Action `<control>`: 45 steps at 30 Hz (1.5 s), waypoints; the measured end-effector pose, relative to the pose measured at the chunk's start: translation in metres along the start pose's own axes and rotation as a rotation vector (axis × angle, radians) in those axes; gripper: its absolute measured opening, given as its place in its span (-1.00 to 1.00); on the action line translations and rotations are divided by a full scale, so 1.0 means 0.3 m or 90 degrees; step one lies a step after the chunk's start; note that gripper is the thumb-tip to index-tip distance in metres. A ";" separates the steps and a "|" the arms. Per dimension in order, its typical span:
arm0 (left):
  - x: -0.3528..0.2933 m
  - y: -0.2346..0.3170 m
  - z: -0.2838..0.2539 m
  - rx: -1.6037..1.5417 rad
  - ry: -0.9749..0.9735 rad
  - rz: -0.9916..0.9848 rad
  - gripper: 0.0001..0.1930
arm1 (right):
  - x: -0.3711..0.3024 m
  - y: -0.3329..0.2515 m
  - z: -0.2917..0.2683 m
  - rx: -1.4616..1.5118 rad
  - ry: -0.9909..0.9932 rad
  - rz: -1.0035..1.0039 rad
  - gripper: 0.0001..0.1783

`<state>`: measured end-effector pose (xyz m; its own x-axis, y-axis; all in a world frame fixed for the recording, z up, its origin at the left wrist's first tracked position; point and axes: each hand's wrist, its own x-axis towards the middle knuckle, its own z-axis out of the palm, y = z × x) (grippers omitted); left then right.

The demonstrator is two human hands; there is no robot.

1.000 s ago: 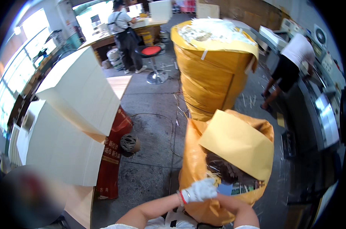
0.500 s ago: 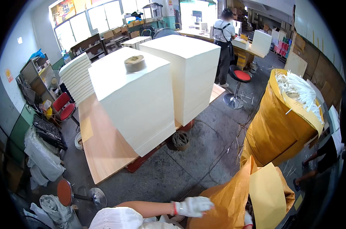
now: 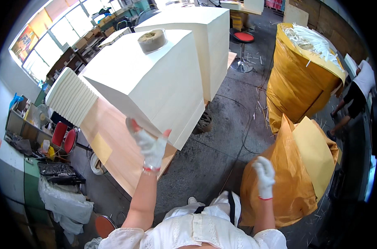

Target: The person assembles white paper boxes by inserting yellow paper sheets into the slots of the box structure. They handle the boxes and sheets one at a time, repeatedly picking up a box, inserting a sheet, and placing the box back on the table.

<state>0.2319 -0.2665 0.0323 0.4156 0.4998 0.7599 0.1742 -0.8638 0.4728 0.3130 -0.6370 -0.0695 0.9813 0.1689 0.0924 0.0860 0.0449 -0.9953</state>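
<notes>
My left hand (image 3: 150,147), in a white glove with bare-looking fingertips, is open, thumb and fingers spread. It is raised in front of the lower side of a tall white block-like stack (image 3: 163,91); whether it touches is unclear. My right hand (image 3: 264,177), gloved in white with a red cuff edge, has its fingers curled together and shows nothing in them. It is in front of an orange-yellow sack (image 3: 259,203), with a pale yellow sheet (image 3: 315,151) at its mouth. A round, roll-like thing (image 3: 152,41) rests on top of the near stack.
A second white stack (image 3: 215,50) stands behind the first, on a wooden board (image 3: 113,153). A layered white pile (image 3: 70,97) is at the left. A large yellow sack (image 3: 296,79) of white strips and a red-seated stool (image 3: 243,38) stand farther off. A person (image 3: 358,87) is at the far right.
My left hand has left the near sack and risen toward the white stack. The right hand has come out from behind the sack's front. The view has tilted downward.
</notes>
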 end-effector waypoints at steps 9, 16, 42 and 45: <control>-0.012 -0.152 0.128 0.065 -0.037 -0.122 0.22 | 0.143 0.102 0.136 0.113 -0.175 0.132 -0.67; -0.002 0.009 0.095 0.296 -0.152 -0.408 0.07 | 0.357 0.162 0.202 0.115 -0.341 0.189 -0.66; -0.597 -0.450 -0.037 -0.818 0.238 -0.979 -0.72 | 0.943 0.368 0.842 0.094 -0.181 0.360 -0.36; -0.474 -0.666 -0.094 -0.771 0.256 -0.911 -0.76 | 1.016 0.541 0.837 0.141 -0.184 0.373 -0.28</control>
<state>0.1129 -0.1630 -0.1577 0.3147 0.8292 -0.4619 -0.5485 0.5560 0.6245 0.5829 -0.3308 -0.1952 0.7671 0.4813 -0.4242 -0.5123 0.0616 -0.8566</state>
